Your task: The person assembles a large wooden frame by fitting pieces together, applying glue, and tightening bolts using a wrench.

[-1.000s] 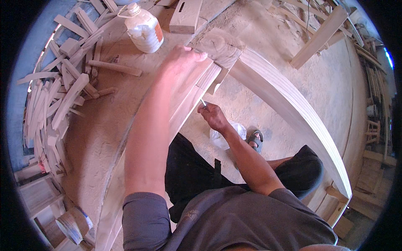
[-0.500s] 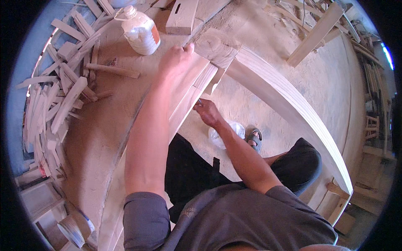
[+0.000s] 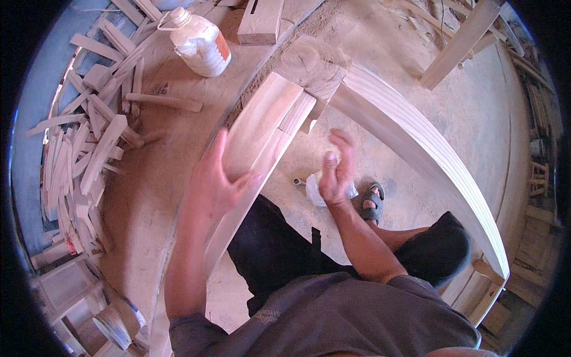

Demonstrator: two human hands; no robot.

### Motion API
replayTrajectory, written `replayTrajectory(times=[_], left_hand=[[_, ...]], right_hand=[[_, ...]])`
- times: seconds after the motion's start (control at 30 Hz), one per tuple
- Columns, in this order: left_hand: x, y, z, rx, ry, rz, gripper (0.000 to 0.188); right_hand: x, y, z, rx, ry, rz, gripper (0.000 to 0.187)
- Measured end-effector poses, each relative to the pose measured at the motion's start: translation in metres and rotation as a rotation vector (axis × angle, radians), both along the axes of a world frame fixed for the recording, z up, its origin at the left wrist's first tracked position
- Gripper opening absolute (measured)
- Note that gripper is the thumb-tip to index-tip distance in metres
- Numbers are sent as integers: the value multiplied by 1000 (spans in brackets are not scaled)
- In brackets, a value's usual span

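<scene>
A pale wooden frame has a thick corner post [image 3: 312,62] whose end grain shows on top. A straight rail [image 3: 262,122] and a curved rail [image 3: 428,143] run from it toward me. Along the straight rail, my left hand [image 3: 217,178] is blurred, thumb and fingers spread, reaching over the wood; whether it touches cannot be made out. Inside the frame my right hand [image 3: 338,172] is raised above the floor, open, with nothing visible between its fingers. Behind it lies a white plastic bag [image 3: 316,193], and a small round-ended piece [image 3: 299,181] is beside that.
Heaped wood offcuts [image 3: 89,149] lie at the left. A large plastic jug [image 3: 199,44] of white material stands beyond the rail, near a slotted wooden block [image 3: 260,22]. A wooden post [image 3: 461,44] slants at the far right. My sandalled foot [image 3: 372,202] rests inside the frame.
My left hand has come back from the corner post along the straight rail, fingers spreading. My right hand has left the rail's inner side, moved right and opened.
</scene>
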State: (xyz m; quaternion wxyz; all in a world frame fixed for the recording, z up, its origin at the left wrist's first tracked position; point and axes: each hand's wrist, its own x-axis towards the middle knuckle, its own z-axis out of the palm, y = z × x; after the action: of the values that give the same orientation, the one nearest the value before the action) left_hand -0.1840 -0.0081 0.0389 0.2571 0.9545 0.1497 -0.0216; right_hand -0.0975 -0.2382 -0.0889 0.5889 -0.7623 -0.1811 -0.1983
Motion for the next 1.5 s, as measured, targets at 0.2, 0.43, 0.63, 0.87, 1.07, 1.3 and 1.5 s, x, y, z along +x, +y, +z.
replayTrajectory(times=[0.2,0.43,0.63,0.87,1.07,1.3,1.5], left_hand=[[-6,4,2,-126,40,68,88],[-4,12,0,-170,59,50,84],[-16,17,-3,-26,24,-7,88],[5,8,-2,-114,35,15,84],[86,-9,-6,-4,-287,-204,68],[125,-25,-27,238,-464,-399,54],[123,-20,-29,48,-496,-343,48]], right_hand=[[42,71,46,86,-413,111,54],[49,80,51,12,-342,323,52],[38,73,53,-31,-386,258,45],[49,79,53,-47,-329,295,38],[-6,41,-14,10,124,29,27],[-34,-14,-180,-926,531,360,38],[-42,-21,-196,-1137,429,483,24]])
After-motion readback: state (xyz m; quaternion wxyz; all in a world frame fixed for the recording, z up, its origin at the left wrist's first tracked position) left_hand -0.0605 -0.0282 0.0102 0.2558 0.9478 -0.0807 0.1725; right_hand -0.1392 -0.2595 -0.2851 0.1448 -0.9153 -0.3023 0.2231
